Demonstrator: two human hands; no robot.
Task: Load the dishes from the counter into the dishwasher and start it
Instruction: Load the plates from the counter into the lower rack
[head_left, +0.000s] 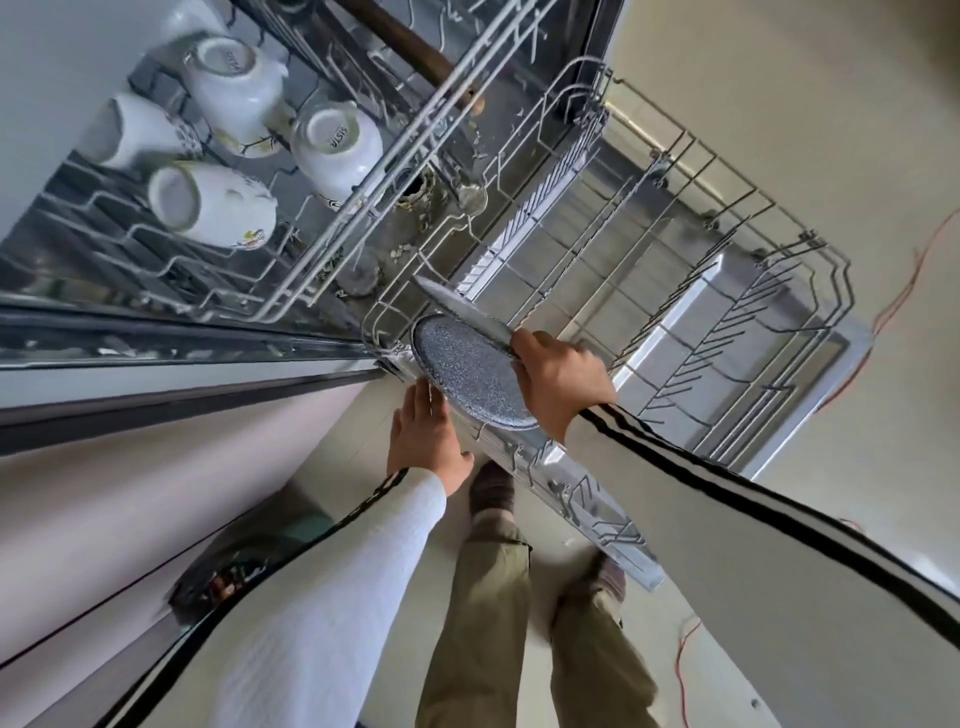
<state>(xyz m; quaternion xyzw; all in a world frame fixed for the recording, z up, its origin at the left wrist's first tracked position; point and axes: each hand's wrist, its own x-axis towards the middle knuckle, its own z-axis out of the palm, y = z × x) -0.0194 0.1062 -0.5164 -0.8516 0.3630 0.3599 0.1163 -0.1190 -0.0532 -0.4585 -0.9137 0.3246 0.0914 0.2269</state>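
Note:
Two grey speckled plates are at the near corner of the pulled-out lower dishwasher rack (727, 270). One plate (467, 371) faces me, and a second plate (460, 306) stands edge-on just behind it. My right hand (563, 376) grips the plates' upper right rims. With straight fingers, my left hand (428, 431) touches the lower left edge of the facing plate. The upper rack (291, 291) holds several white cups (234, 85) turned upside down.
The open dishwasher door (587, 499) lies flat under the lower rack, next to my feet (491, 486). A dark wooden handle (410, 47) lies in the upper rack. An orange cable (906, 296) runs over the floor at right. Grey cabinet fronts (130, 493) are at left.

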